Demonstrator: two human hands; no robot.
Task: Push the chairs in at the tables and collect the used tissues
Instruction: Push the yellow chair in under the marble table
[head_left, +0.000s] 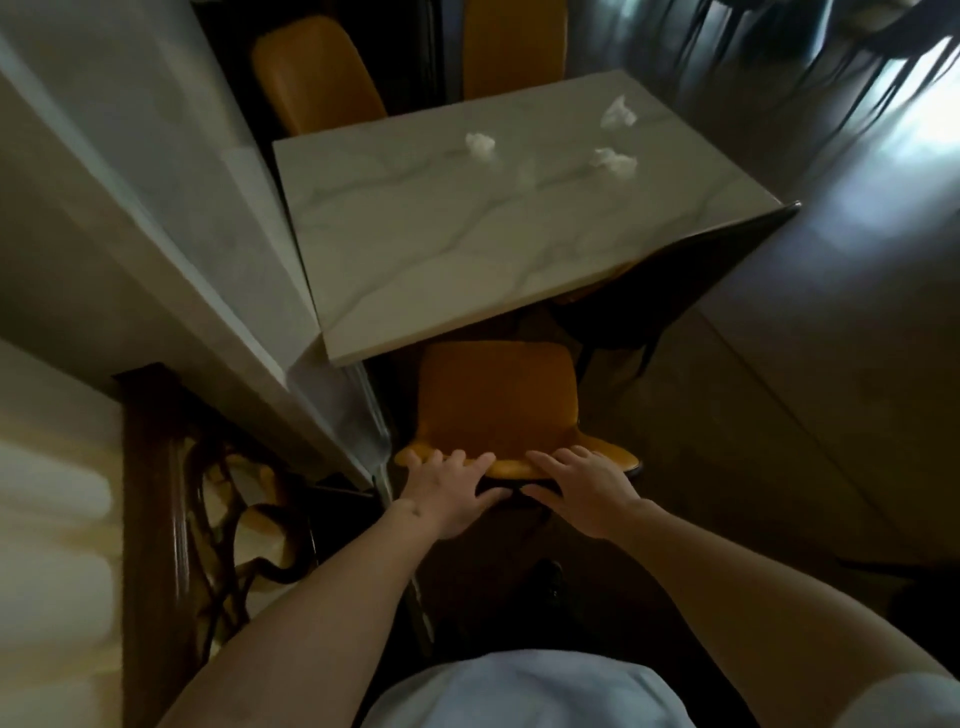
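Note:
An orange chair stands at the near edge of a white marble table, its seat partly under the top. My left hand and my right hand both grip the top of its backrest, fingers over the front and thumbs behind. Three crumpled white tissues lie on the far part of the table: one tissue in the middle, a second tissue at the far right, a third tissue nearer the right edge.
Two more orange chairs stand at the far side of the table. A dark chair sits under its right corner. A pale wall ledge and a carved wooden frame line the left. Open floor lies to the right.

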